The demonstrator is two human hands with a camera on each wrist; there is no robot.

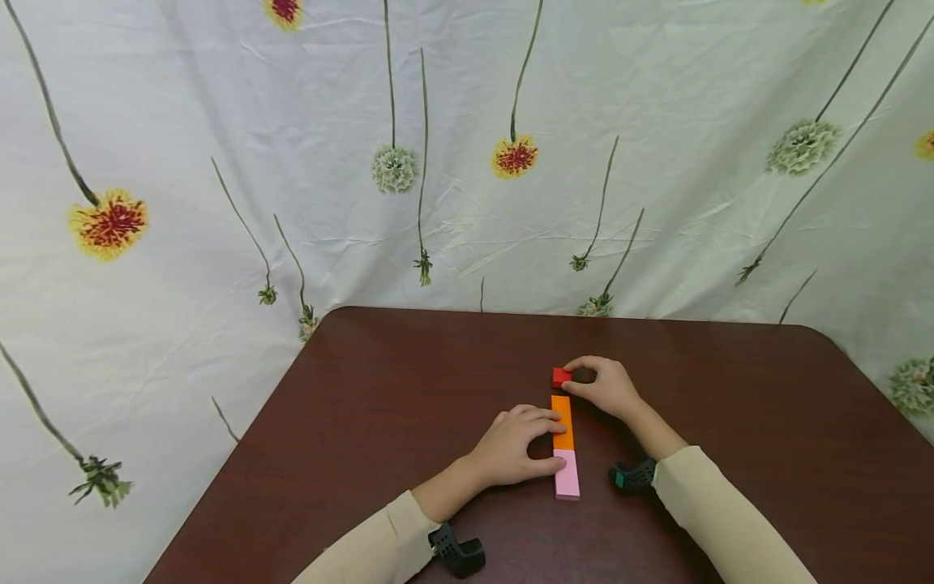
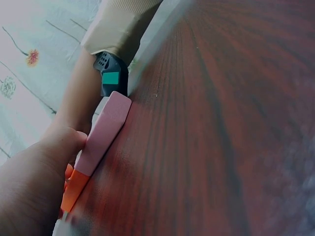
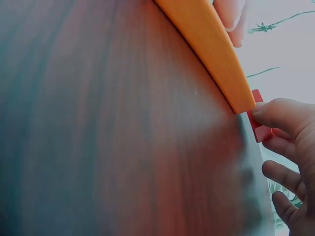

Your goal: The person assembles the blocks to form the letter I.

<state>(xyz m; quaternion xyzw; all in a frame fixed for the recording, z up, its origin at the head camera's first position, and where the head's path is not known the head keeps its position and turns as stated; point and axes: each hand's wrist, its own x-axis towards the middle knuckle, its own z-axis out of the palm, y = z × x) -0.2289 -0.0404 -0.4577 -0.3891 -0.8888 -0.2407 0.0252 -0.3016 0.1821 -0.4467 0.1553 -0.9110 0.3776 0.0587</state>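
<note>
In the head view, an orange block (image 1: 563, 430) and a pink block (image 1: 567, 478) lie end to end in a line on the dark brown table. My left hand (image 1: 516, 446) reaches over them from the left, its fingers touching the orange block and its thumb on the pink one. Beyond the orange block, a small gap apart, is a red block (image 1: 560, 377). My right hand (image 1: 604, 388) pinches that red block between thumb and forefinger. In the right wrist view, the other fingers of this hand spread loosely below the red block (image 3: 260, 129).
Brown wood-grain table (image 1: 409, 365) surrounds the blocks, with its rounded far edge behind them. A pale cloth (image 1: 328, 122) printed with flowers hangs at the back. Each wrist wears a black band (image 1: 457, 551) near a cream sleeve.
</note>
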